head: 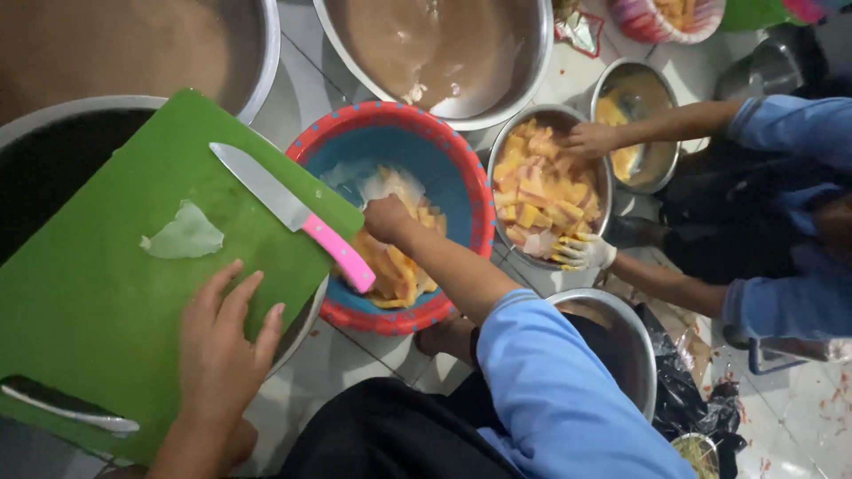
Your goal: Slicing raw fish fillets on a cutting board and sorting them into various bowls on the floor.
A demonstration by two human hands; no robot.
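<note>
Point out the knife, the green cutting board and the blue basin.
knife point(266, 188), head view, middle of the blade
green cutting board point(98, 302), head view, bare surface
blue basin point(461, 191), head view, inner wall

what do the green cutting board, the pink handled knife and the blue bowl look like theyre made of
Flat green cutting board: likely plastic, uniform matte colour. Pink-handled knife: shiny grey blade looks like steel, glossy handle probably plastic. Round blue bowl with red rim: seemingly moulded plastic, solid colours with a soft sheen.

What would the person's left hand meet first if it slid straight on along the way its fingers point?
The left hand lies flat on the green cutting board, fingers pointing up the board. Sliding on, it would probably first meet the knife, near its pink handle.
</note>
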